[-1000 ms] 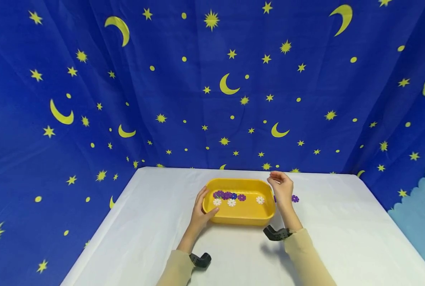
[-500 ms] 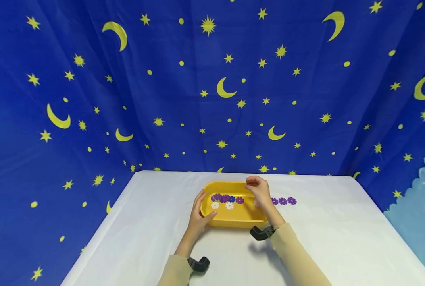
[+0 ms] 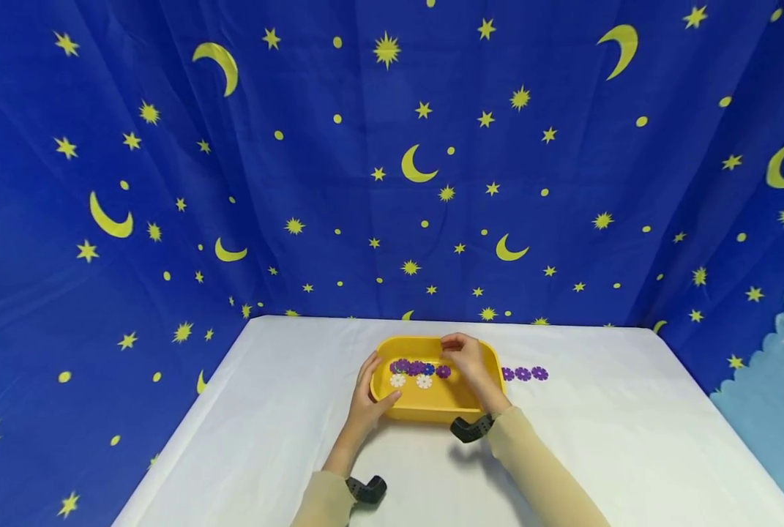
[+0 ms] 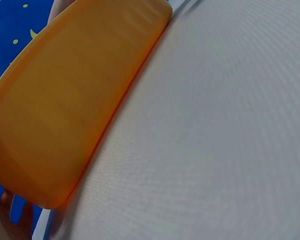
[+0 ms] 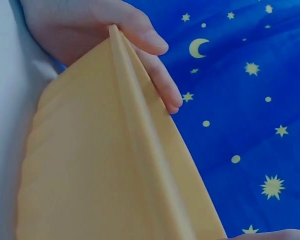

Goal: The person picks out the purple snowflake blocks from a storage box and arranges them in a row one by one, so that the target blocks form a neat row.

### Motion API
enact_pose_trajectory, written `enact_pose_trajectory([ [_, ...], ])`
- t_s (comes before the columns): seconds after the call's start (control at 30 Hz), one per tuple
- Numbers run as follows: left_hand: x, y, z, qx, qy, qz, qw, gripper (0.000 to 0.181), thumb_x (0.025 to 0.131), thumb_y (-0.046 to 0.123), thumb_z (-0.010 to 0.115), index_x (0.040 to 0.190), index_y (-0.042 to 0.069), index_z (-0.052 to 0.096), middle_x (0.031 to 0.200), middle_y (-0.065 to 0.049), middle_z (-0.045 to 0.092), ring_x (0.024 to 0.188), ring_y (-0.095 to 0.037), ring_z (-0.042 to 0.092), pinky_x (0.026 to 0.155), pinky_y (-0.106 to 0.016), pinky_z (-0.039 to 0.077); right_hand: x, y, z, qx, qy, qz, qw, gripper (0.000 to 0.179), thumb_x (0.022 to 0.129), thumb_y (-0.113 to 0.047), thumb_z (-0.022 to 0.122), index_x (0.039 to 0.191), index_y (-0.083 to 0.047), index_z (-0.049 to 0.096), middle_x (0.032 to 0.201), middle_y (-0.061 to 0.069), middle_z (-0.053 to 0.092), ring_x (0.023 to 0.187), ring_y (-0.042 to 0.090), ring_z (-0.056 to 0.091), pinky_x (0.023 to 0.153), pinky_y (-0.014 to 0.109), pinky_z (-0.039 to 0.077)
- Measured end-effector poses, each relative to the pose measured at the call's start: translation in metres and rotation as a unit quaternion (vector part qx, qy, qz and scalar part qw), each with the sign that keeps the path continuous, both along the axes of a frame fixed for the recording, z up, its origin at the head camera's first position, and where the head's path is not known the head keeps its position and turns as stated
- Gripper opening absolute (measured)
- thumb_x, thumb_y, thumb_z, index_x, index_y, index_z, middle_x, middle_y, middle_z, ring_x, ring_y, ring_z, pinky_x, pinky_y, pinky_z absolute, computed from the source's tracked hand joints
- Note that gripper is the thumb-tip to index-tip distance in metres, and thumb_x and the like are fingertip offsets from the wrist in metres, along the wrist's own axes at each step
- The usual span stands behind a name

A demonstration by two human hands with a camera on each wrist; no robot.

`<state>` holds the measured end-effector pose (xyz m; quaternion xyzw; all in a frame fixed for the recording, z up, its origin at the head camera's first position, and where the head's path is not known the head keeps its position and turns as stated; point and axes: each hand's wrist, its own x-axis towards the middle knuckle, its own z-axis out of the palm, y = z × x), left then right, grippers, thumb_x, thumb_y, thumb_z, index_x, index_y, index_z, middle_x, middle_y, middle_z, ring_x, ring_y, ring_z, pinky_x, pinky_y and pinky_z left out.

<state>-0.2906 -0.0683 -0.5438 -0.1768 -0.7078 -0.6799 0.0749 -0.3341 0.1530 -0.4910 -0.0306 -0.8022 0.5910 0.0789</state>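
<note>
My left hand (image 3: 364,399) holds the left end of a yellow plastic basin (image 3: 424,413), thumb at its front rim and fingers along the outer side. The right wrist view also shows this hand (image 5: 90,30) at the rim. Inside lie overlapping purple flower-shaped discs (image 3: 402,365), a blue flower disc (image 3: 428,369), two white flower discs (image 3: 424,381) and a separate purple flower disc (image 3: 443,372). My right hand (image 3: 465,360) is over the basin's right half, fingers loosely bent, with nothing showing between them. It hides part of the basin floor.
Just right of the basin, several purple flower discs (image 3: 523,373) lie in a row on the white tabletop (image 3: 629,424). A blue curtain (image 3: 339,190) with yellow moons and stars hangs behind. Each wrist wears a black camera mount (image 3: 367,489).
My right hand has moved left, from beyond the basin's right rim to over its inside, uncovering the row of purple flower discs. My left hand keeps its hold on the basin.
</note>
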Motion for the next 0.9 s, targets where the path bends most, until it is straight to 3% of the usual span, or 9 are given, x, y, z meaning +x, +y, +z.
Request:
enact_pose_trajectory([
  [0.17, -0.002, 0.001, -0.006, -0.007, -0.004, 0.005, 1.0, 0.074, 0.076, 0.002, 0.073, 0.142, 0.004, 0.04, 0.157, -0.01, 0.024, 0.146, -0.034, 0.02, 0.12, -0.047, 0.019, 0.003, 0.001, -0.005, -0.013, -0.029, -0.005, 0.9995, 0.026, 0.079, 0.011, 0.062, 0.105, 0.009, 0.064, 0.104, 0.026, 0.064, 0.083, 0.021, 0.061, 0.076, 0.029, 0.059],
  [0.3, 0.004, 0.001, 0.007, 0.003, -0.002, -0.003, 1.0, 0.073, 0.076, 0.001, 0.073, 0.141, -0.002, 0.039, 0.156, -0.014, 0.024, 0.145, -0.038, 0.02, 0.119, -0.05, 0.018, 0.002, 0.001, -0.005, 0.009, -0.04, -0.003, 0.9991, 0.027, 0.076, 0.014, 0.064, 0.103, 0.012, 0.063, 0.101, 0.028, 0.065, 0.081, 0.024, 0.06, 0.072, 0.029, 0.059],
  [0.4, 0.008, 0.001, 0.015, 0.006, 0.007, -0.008, 0.9999, 0.074, 0.075, 0.001, 0.073, 0.14, -0.006, 0.038, 0.155, -0.02, 0.024, 0.144, -0.042, 0.019, 0.118, -0.054, 0.017, -0.006, 0.005, -0.015, 0.03, -0.019, 0.017, 0.9992, 0.026, 0.072, 0.014, 0.069, 0.098, 0.011, 0.066, 0.096, 0.026, 0.067, 0.082, 0.028, 0.062, 0.072, 0.034, 0.06],
  [0.47, 0.007, 0.001, 0.013, 0.011, 0.005, -0.009, 0.9999, 0.074, 0.075, 0.0, 0.073, 0.14, -0.006, 0.038, 0.156, -0.02, 0.023, 0.145, -0.041, 0.018, 0.119, -0.053, 0.016, -0.027, 0.016, -0.047, 0.027, 0.023, 0.048, 0.9982, 0.026, 0.068, 0.011, 0.073, 0.093, 0.005, 0.069, 0.087, 0.017, 0.07, 0.076, 0.023, 0.063, 0.065, 0.029, 0.059],
  [0.6, 0.001, 0.001, -0.001, 0.006, 0.005, -0.001, 1.0, 0.074, 0.075, 0.001, 0.074, 0.141, 0.0, 0.04, 0.157, -0.015, 0.023, 0.146, -0.038, 0.018, 0.119, -0.051, 0.017, -0.078, 0.036, -0.119, 0.036, 0.051, 0.088, 0.9941, 0.032, 0.063, 0.008, 0.078, 0.093, -0.003, 0.072, 0.082, 0.008, 0.071, 0.072, 0.018, 0.063, 0.058, 0.026, 0.056],
  [0.67, -0.002, 0.001, -0.007, 0.001, 0.005, 0.004, 1.0, 0.074, 0.076, 0.003, 0.074, 0.142, 0.004, 0.041, 0.157, -0.011, 0.023, 0.146, -0.035, 0.019, 0.12, -0.049, 0.018, -0.093, 0.041, -0.141, 0.048, 0.035, 0.085, 0.9946, 0.033, 0.063, 0.007, 0.079, 0.095, -0.002, 0.072, 0.085, 0.009, 0.071, 0.074, 0.019, 0.063, 0.06, 0.029, 0.057],
  [0.73, -0.003, 0.001, -0.009, -0.001, 0.004, 0.003, 1.0, 0.074, 0.076, 0.004, 0.074, 0.142, 0.006, 0.041, 0.158, -0.01, 0.023, 0.146, -0.034, 0.019, 0.12, -0.048, 0.018, -0.092, 0.041, -0.143, 0.048, 0.05, 0.088, 0.9937, 0.033, 0.063, 0.007, 0.078, 0.093, -0.004, 0.072, 0.082, 0.006, 0.071, 0.071, 0.016, 0.062, 0.057, 0.026, 0.056],
  [0.77, -0.003, 0.001, -0.009, -0.001, 0.006, 0.002, 1.0, 0.074, 0.076, 0.004, 0.074, 0.142, 0.006, 0.041, 0.158, -0.01, 0.023, 0.146, -0.034, 0.019, 0.12, -0.048, 0.018, -0.085, 0.038, -0.133, 0.05, 0.047, 0.087, 0.9939, 0.032, 0.063, 0.007, 0.078, 0.093, -0.003, 0.072, 0.082, 0.006, 0.07, 0.071, 0.016, 0.061, 0.057, 0.026, 0.056],
  [0.9, 0.002, 0.001, 0.0, 0.002, 0.005, 0.001, 1.0, 0.074, 0.076, 0.002, 0.073, 0.142, 0.001, 0.04, 0.157, -0.014, 0.024, 0.145, -0.037, 0.02, 0.119, -0.049, 0.019, -0.037, 0.017, -0.063, 0.058, 0.005, 0.067, 0.996, 0.034, 0.061, 0.012, 0.076, 0.093, 0.004, 0.07, 0.085, 0.015, 0.069, 0.072, 0.019, 0.06, 0.055, 0.027, 0.056],
])
